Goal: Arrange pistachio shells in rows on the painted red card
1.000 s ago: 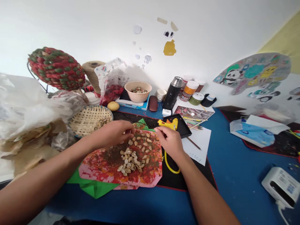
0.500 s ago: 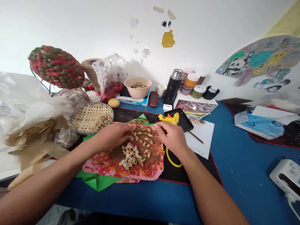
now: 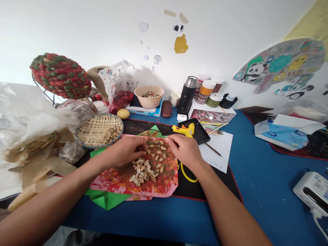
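Peanut shells (image 3: 140, 174) lie in a heap on a paint-smeared pink sheet (image 3: 112, 186), with several whole-looking peanuts (image 3: 159, 155) scattered behind and to the right. Over the sheet's left back part, my left hand (image 3: 128, 149) is closed, thumb and fingers curled together beside the peanuts. Whatever its fingertips hold is hidden. My right hand (image 3: 186, 150) is at the sheet's back right corner, thumb and forefinger closed on the edge. Green paper (image 3: 105, 200) sticks out beneath the sheet.
A woven basket (image 3: 89, 131) with peanuts stands left, near plastic bags (image 3: 28, 106). A yellow glue gun (image 3: 188, 130) and black tray (image 3: 201, 135) lie behind my right hand. A bowl (image 3: 148, 97), potato-like object (image 3: 123, 113) and black thermos (image 3: 187, 97) stand behind.
My left hand has moved slightly right and down, its fingers more curled over the peanuts. My right hand stays at the sheet's corner. The whole view has shifted a little.
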`<state>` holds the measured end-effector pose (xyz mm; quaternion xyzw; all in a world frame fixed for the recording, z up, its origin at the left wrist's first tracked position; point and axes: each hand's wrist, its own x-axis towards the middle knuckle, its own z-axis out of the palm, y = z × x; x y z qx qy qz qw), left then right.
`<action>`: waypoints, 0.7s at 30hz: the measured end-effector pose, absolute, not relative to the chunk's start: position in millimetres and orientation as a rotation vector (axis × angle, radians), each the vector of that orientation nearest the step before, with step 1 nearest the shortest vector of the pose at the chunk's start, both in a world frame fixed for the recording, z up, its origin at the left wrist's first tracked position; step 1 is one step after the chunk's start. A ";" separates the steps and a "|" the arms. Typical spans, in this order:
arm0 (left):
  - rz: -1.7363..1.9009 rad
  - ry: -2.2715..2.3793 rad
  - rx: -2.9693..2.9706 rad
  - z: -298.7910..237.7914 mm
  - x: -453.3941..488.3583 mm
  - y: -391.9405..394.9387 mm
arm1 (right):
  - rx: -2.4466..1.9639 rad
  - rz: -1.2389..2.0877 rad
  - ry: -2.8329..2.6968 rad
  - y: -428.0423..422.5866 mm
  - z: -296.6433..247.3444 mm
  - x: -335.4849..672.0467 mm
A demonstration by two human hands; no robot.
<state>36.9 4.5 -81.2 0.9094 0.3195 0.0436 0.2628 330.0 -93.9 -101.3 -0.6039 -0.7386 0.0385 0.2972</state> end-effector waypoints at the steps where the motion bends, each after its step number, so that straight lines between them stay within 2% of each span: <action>1: 0.118 0.862 2.448 -82.0 36.8 4.1 | -1.607 0.105 -1.969 -94.0 -101.3 329.8; 11: 0.156 0.892 2.381 -91.4 36.0 -0.7 | -1.606 0.111 -2.008 -93.2 -103.6 330.3; 16: 0.159 0.889 2.316 -78.3 28.7 2.7 | -1.606 0.117 -2.016 -92.9 -103.7 331.4; 21: 0.184 1.075 2.452 -69.5 19.0 16.2 | -1.604 0.133 -2.034 -92.3 -105.1 330.4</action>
